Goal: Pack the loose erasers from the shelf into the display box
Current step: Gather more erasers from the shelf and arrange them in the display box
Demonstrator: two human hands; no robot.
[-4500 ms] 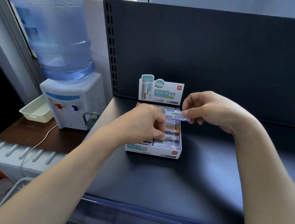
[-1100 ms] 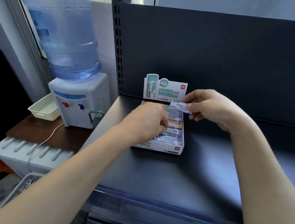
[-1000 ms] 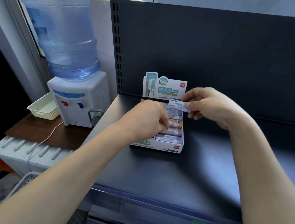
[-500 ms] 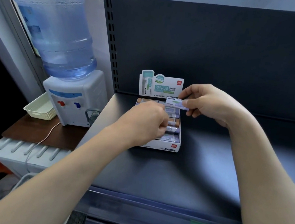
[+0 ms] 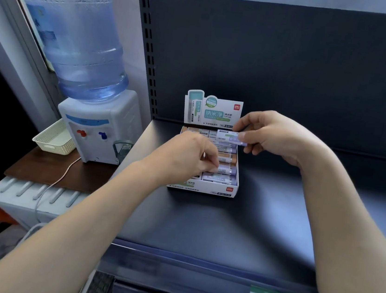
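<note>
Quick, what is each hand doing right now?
Left hand: fingers curled over the display box; grip cannot be told.
Right hand: pinches a purple-ended eraser.

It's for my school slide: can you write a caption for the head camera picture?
Right hand holds an eraser over the display box while the left hand reaches into it.

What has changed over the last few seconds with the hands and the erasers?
Almost nothing. The right hand still pinches the same eraser above the back rows of the display box, perhaps slightly nearer the header card; it has not gone in. The left hand stays with its fingers curled down onto the packed erasers. Nothing was grasped or released, and the box has not moved on the shelf.
</note>
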